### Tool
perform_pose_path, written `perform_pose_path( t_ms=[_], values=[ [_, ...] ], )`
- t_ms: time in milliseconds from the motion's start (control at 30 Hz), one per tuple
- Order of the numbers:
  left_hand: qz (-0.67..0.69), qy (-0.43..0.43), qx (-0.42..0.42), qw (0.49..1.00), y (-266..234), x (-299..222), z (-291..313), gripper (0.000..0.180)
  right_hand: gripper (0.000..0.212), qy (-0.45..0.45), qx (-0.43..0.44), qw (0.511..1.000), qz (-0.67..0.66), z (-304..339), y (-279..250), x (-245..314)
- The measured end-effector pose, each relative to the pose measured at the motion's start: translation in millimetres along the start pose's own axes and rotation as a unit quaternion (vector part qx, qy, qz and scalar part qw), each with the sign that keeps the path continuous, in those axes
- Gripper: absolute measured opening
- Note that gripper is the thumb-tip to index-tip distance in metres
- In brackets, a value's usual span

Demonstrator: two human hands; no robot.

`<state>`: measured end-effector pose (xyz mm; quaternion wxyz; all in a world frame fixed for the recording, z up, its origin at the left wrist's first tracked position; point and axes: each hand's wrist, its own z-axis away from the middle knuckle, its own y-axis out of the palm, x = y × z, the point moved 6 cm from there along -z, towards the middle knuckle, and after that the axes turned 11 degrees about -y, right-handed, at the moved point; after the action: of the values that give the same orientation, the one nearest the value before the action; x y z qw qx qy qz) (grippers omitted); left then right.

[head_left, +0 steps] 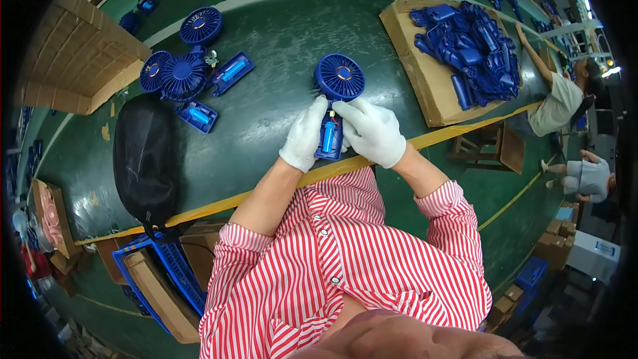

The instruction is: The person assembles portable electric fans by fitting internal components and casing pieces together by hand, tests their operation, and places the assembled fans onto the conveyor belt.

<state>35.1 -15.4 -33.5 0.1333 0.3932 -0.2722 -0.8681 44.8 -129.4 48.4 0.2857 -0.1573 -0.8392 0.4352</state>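
Both my hands wear white gloves and meet at a blue handheld fan (339, 77) near the bench's front edge. Its round grille points away from me, and the opened handle (329, 141) lies toward me, showing a light blue battery cell and a red wire. My left hand (306, 134) grips the handle's left side, fingers closed near the neck. My right hand (373, 130) is closed at the neck from the right, fingertips by a small white connector. Whatever lies under the fingertips is hidden.
On the green bench (266, 53), more fan heads (184, 76) and opened handles (232, 72) lie left, behind a black bag (146, 159). A cardboard tray (415, 80) of blue casings stands right. A cardboard box (83, 53) sits far left. Other people (565, 100) are at right.
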Motion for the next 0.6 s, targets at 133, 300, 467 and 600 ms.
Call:
perform_pose_path(
  t_ms=[133, 300, 467, 600],
  values=[
    [0.005, -0.01, -0.019, 1.0, -1.8, -1.1, -1.2, 0.046, 0.031, -0.024, 0.057, 0.997, 0.04, -4.5, 3.1, 1.9],
    [-0.042, -0.006, -0.093, 0.995, -15.7, 10.2, -9.5, 0.046, 0.025, -0.055, 0.076, 0.995, 0.016, -8.0, 0.0, 4.8],
    [-0.061, 0.058, -0.025, 0.996, -8.3, 8.2, -14.6, 0.059, 0.019, -0.04, 0.092, 0.995, 0.001, 1.2, 14.8, -0.4],
    [-0.039, 0.04, -0.026, 0.998, -3.8, 7.8, -12.1, 0.056, 0.028, -0.035, 0.087, 0.995, 0.028, 3.1, 10.0, 6.2]
  ],
)
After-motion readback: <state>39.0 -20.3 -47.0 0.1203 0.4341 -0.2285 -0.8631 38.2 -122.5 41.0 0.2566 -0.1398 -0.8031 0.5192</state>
